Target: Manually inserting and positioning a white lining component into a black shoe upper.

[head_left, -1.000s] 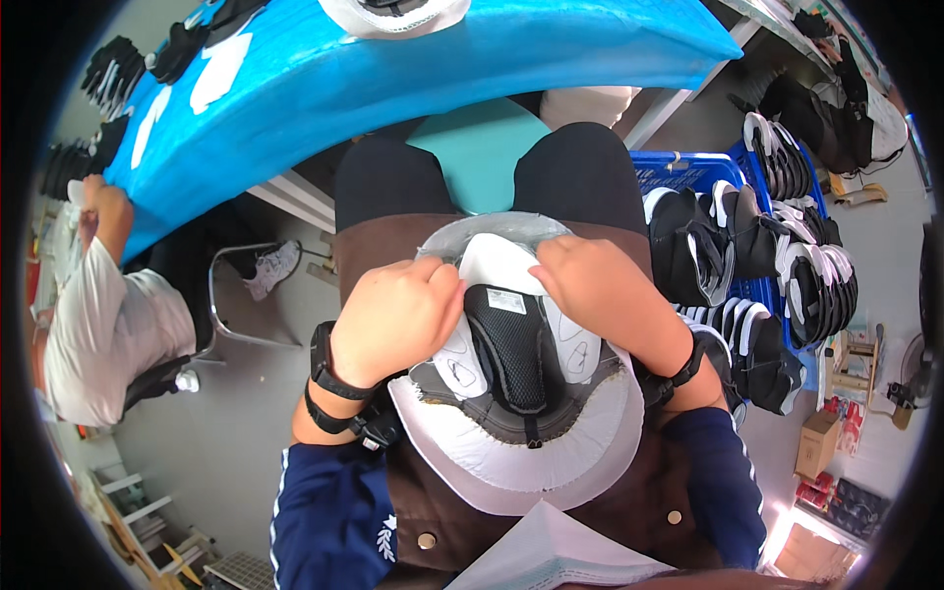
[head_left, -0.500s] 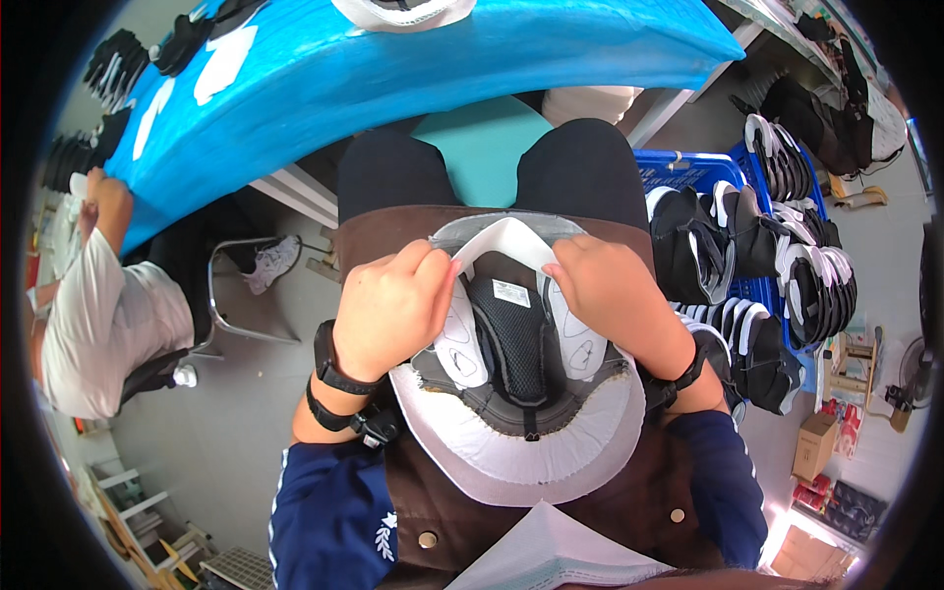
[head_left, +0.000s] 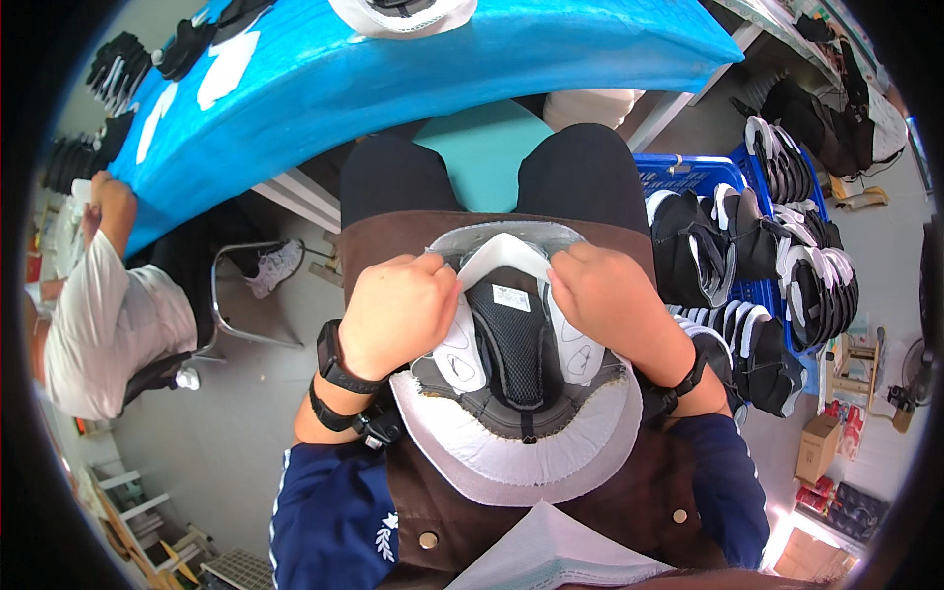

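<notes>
A black, grey and white shoe upper [head_left: 521, 472] lies across my lap on a brown apron, its inner side facing up. Its black mesh tongue [head_left: 506, 344] with a small white label runs down the middle between two white panels marked with drawn outlines. At its far end, a white strip [head_left: 503, 254] is stretched in an arch between my hands. My left hand [head_left: 398, 305] is closed on the strip's left end, fingers curled. The right end is pinched by my right hand [head_left: 610, 295]. The edges under my fingers are hidden.
Blue baskets [head_left: 678, 169] at the right hold stacked black and white uppers [head_left: 693, 246]. Ahead is a blue-covered table [head_left: 442, 79] with another upper [head_left: 403, 20] on it. A co-worker [head_left: 118, 315] sits at the left beside a metal chair leg [head_left: 221, 315].
The middle of the white strip has dropped slightly towards me, and more of the grey edge shows beyond it. Both hands keep their grip, with the left turned a little.
</notes>
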A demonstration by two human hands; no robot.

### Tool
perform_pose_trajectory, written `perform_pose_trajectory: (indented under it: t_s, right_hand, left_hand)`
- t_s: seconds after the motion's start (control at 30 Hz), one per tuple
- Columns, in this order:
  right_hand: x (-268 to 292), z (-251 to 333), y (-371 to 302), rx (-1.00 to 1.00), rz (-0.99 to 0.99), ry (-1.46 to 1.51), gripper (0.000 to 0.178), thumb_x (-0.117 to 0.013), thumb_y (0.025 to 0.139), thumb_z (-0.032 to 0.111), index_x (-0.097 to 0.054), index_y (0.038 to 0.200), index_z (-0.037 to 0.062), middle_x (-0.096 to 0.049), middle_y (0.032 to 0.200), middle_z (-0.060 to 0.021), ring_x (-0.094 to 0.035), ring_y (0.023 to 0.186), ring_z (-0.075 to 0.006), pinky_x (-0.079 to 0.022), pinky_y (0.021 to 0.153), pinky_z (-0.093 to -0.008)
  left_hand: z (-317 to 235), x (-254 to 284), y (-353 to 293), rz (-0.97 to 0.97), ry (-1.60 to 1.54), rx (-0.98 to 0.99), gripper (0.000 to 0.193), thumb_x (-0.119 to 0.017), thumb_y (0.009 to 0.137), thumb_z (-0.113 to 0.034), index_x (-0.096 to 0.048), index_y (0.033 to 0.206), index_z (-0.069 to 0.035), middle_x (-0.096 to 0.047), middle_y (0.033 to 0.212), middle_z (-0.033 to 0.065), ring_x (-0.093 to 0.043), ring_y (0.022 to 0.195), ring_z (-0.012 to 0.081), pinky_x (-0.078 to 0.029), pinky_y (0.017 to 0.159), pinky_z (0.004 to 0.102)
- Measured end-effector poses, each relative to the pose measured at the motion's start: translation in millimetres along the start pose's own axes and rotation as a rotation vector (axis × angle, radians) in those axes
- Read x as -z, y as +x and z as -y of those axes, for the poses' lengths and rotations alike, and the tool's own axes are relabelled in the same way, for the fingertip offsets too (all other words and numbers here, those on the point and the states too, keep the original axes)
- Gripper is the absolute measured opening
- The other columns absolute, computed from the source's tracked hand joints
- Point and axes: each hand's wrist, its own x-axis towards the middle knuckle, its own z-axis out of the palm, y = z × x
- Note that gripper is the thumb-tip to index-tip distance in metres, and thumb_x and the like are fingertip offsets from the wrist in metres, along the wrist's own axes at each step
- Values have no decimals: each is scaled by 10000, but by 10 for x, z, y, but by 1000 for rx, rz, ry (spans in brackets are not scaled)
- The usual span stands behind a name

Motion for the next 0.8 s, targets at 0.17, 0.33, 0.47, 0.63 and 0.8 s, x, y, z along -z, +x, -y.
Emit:
perform_pose_trajectory:
  t_s: [0.17,0.33,0.47,0.63,0.8]
  right_hand:
    - [-22,-16,0,-5,-9,19,100,-556,758,100,-524,700,26,-501,645,-130,-531,594,-302,-432,533,-378]
    - [-40,-48,28,-21,9,8,130,-549,777,111,-523,680,28,-493,641,-137,-511,576,-316,-411,522,-395]
    - [-45,-55,49,-47,16,32,143,-547,778,109,-522,669,21,-492,631,-142,-515,578,-320,-411,524,-395]
    - [-41,-47,72,-52,19,44,139,-547,777,106,-525,673,16,-488,621,-146,-516,576,-323,-414,529,-396]
    - [-84,-80,77,-89,-4,66,153,-533,792,103,-529,679,0,-517,638,-162,-525,593,-334,-419,549,-406]
  left_hand:
    - [21,-41,28,16,-11,0,205,-574,748,-133,-514,578,-35,-487,595,91,-532,560,278,-432,506,369]
    - [68,-128,61,17,-12,11,225,-563,759,-140,-521,568,-28,-494,590,102,-535,560,289,-436,517,377]
    - [73,-160,70,25,-11,30,236,-555,768,-146,-531,566,-25,-498,584,104,-539,558,288,-438,521,378]
    - [67,-163,60,6,-12,34,237,-556,770,-154,-541,571,-26,-495,567,101,-537,545,284,-438,516,377]
    - [8,-64,140,-31,123,32,184,-581,751,-133,-579,608,-18,-564,790,110,-569,710,316,-453,620,377]
